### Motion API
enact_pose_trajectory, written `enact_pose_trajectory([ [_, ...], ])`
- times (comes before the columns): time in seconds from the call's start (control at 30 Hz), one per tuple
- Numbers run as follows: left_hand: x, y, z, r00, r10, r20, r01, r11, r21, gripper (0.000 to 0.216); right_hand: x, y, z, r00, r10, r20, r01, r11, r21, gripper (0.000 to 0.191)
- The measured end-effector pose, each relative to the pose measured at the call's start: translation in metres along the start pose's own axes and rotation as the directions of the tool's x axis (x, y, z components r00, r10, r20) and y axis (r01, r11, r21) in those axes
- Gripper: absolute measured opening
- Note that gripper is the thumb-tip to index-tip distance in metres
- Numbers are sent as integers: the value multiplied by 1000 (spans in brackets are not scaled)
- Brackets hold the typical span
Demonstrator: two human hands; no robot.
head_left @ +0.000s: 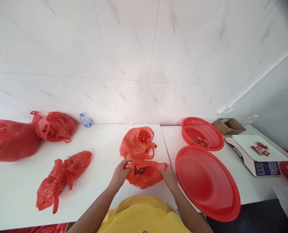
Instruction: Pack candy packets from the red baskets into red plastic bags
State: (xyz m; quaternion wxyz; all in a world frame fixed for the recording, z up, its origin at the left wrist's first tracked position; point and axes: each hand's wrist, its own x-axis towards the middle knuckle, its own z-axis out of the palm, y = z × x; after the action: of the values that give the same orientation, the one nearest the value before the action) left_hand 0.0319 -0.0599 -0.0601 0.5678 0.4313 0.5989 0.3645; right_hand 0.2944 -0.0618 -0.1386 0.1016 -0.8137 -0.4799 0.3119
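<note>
In front of me a red plastic bag (144,183) lies on the white table, its mouth spread wide. My left hand (121,173) pinches the left side of the rim, and my right hand (168,174) grips the right side. Through the mouth, small dark-red wrapped packets (139,171) show inside; their exact kind is too small to tell. Just behind it, touching or nearly so, rests another red plastic bag (131,142), crumpled at the top.
Knotted red bags (54,181) lie to the left, with fuller bags (15,139) and a water bottle (86,121) behind. On the right are a large red basket (202,181), a smaller basket (194,126) holding packets, a cardboard box (233,129) and a scale (243,145) bearing packets.
</note>
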Motion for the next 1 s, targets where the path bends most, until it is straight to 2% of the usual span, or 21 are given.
enact_pose_trajectory([
  [0.07,0,1,5,1000,-8,14,8,1000,-22,35,7,3,10,999,45,25,-45,999,-8,51],
  [0.23,-3,2,12,995,-35,88,42,996,-75,28,12,13,27,996,53,77,-50,998,-33,21],
  [0.43,-4,-1,8,998,-30,53,34,996,-81,25,6,22,29,997,37,66,-35,998,-43,24],
  [0.5,-2,-3,7,999,-24,44,27,996,-88,26,4,22,28,998,35,58,-33,999,-36,16],
  [0.57,1,-4,5,1000,-15,11,16,998,-61,26,1,20,26,998,24,53,-23,1000,-18,9],
  [0.67,4,-3,0,997,13,-70,-13,1000,2,27,-1,12,21,999,-20,40,19,999,25,11],
  [0.83,2,8,-14,984,45,-170,-43,999,16,30,-5,-3,2,988,-152,24,147,977,154,4],
  [1.0,-4,20,-19,985,36,-167,-42,999,-32,32,-11,-11,-23,966,-256,44,225,909,351,7],
])
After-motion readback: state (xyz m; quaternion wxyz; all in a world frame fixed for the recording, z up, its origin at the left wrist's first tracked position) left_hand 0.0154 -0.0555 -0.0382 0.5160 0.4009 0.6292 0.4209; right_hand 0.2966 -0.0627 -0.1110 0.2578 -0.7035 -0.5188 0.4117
